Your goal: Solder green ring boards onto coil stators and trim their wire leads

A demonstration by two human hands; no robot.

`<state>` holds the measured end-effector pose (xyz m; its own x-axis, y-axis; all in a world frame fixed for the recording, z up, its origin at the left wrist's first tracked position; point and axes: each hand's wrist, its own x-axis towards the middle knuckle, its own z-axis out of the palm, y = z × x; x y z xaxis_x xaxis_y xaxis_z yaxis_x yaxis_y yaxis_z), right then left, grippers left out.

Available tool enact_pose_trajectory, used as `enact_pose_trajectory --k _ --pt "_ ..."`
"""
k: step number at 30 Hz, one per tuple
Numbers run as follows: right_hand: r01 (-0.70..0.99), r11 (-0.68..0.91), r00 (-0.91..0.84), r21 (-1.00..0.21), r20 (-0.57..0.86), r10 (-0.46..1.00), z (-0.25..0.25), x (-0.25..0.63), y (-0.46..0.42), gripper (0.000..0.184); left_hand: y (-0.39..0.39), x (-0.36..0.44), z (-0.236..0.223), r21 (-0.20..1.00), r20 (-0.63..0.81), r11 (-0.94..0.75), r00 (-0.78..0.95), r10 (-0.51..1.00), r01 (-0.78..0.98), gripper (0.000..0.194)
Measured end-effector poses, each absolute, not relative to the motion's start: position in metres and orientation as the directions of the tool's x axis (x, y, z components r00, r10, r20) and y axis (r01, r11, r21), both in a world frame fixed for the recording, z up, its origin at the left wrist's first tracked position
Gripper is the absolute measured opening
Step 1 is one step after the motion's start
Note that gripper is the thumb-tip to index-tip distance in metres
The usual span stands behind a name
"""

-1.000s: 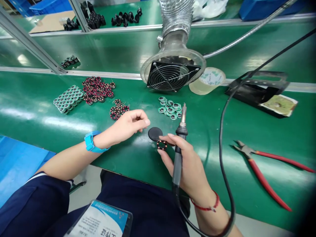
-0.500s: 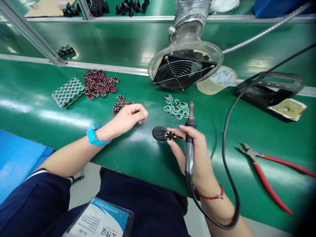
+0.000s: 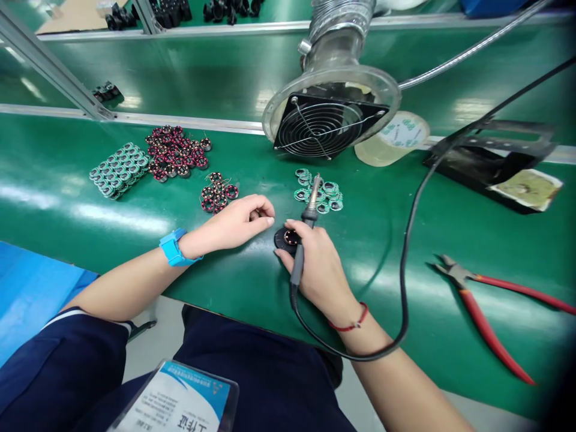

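Note:
My right hand (image 3: 321,264) is wrapped round a soldering iron (image 3: 299,258), its metal tip pointing away from me over small green circuit boards (image 3: 332,191). Thumb and forefinger of that hand reach either side of a ring-shaped copper coil (image 3: 291,237), which sits on a round black disc (image 3: 281,240). I cannot tell whether they still touch the coil. My left hand (image 3: 238,222) rests just left of the disc, fingers curled and thumb close to them; whatever they hold, if anything, is hidden. Beyond this hand lies a small group of red-and-copper coils (image 3: 218,193).
A larger coil pile (image 3: 175,153) and stacked green boards (image 3: 119,171) lie at the left. A fan in a fume hood (image 3: 330,123) hangs ahead, beside a tape roll (image 3: 396,138). Red-handled cutters (image 3: 463,279) and a black iron stand (image 3: 499,168) are at right; the iron's cord (image 3: 406,264) loops there.
My right hand has moved left with the iron, bringing the coil from beside the black disc onto it. My left hand has shifted slightly right, towards the disc.

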<state>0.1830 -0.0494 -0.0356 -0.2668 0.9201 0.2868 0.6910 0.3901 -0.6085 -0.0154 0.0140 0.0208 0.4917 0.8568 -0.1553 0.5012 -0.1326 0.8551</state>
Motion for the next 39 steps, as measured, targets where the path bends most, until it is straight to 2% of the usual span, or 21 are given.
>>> enact_pose_trajectory --k 5,8,11,14,16,19,23,25,27,30,33,34,35,37,39 --pt "0.679 0.406 -0.283 -0.612 0.293 0.913 -0.036 0.187 -0.051 0.052 0.038 0.002 0.027 0.697 -0.130 -0.281 0.501 0.856 0.660 0.008" --pt "0.633 0.410 -0.273 -0.656 0.307 0.912 -0.036 0.195 -0.053 0.056 0.053 0.023 0.021 0.592 -0.098 -0.322 0.463 0.881 0.738 0.013" --pt "0.560 0.370 -0.139 -0.741 0.357 0.924 -0.034 0.203 -0.053 0.057 0.063 0.045 0.010 0.538 -0.043 -0.335 0.422 0.905 0.773 0.023" --pt "0.512 0.334 0.005 -0.791 0.392 0.920 -0.030 0.209 -0.051 0.051 0.066 0.057 0.003 0.505 -0.035 -0.374 0.452 0.892 0.778 0.021" --pt "0.495 0.304 0.057 -0.814 0.380 0.923 -0.029 0.211 -0.050 0.047 0.066 0.057 0.004 0.557 -0.028 -0.370 0.462 0.886 0.744 0.013" --pt "0.492 0.266 0.079 -0.829 0.347 0.934 -0.028 0.212 -0.049 0.042 0.064 0.048 0.010 0.694 -0.045 -0.274 0.420 0.906 0.665 0.007" --pt "0.511 0.315 0.075 -0.800 0.406 0.911 -0.026 0.208 -0.049 0.041 0.051 0.038 0.022 0.807 -0.198 -0.085 0.403 0.893 0.585 0.007" --pt "0.512 0.381 0.065 -0.770 0.478 0.876 -0.023 0.204 -0.050 0.048 0.038 0.037 0.030 0.884 -0.318 0.112 0.408 0.856 0.454 0.009" --pt "0.536 0.443 0.030 -0.719 0.541 0.841 -0.018 0.198 -0.052 0.057 0.025 0.038 0.037 0.911 -0.394 0.284 0.430 0.812 0.299 0.011" --pt "0.615 0.497 -0.057 -0.613 0.594 0.803 -0.009 0.192 -0.055 0.061 0.010 0.039 0.046 0.912 -0.409 0.342 0.451 0.793 0.225 0.015" --pt "0.649 0.501 -0.104 -0.572 0.587 0.803 -0.007 0.195 -0.057 0.060 0.005 0.033 0.046 0.927 -0.349 0.220 0.477 0.807 0.305 0.010" --pt "0.639 0.484 -0.089 -0.598 0.567 0.819 -0.008 0.198 -0.057 0.059 0.005 0.029 0.043 0.927 -0.288 0.105 0.504 0.814 0.361 0.007" --pt "0.618 0.456 -0.059 -0.641 0.540 0.840 -0.010 0.201 -0.058 0.058 0.005 0.024 0.040 0.905 -0.214 -0.048 0.550 0.807 0.422 0.017" --pt "0.548 0.387 0.020 -0.742 0.473 0.881 -0.015 0.209 -0.057 0.057 0.005 0.016 0.031 0.780 -0.095 -0.364 0.671 0.735 0.509 0.041" --pt "0.479 0.343 0.067 -0.808 0.423 0.904 -0.020 0.216 -0.057 0.058 0.003 0.012 0.021 0.634 -0.068 -0.557 0.756 0.651 0.537 0.045"
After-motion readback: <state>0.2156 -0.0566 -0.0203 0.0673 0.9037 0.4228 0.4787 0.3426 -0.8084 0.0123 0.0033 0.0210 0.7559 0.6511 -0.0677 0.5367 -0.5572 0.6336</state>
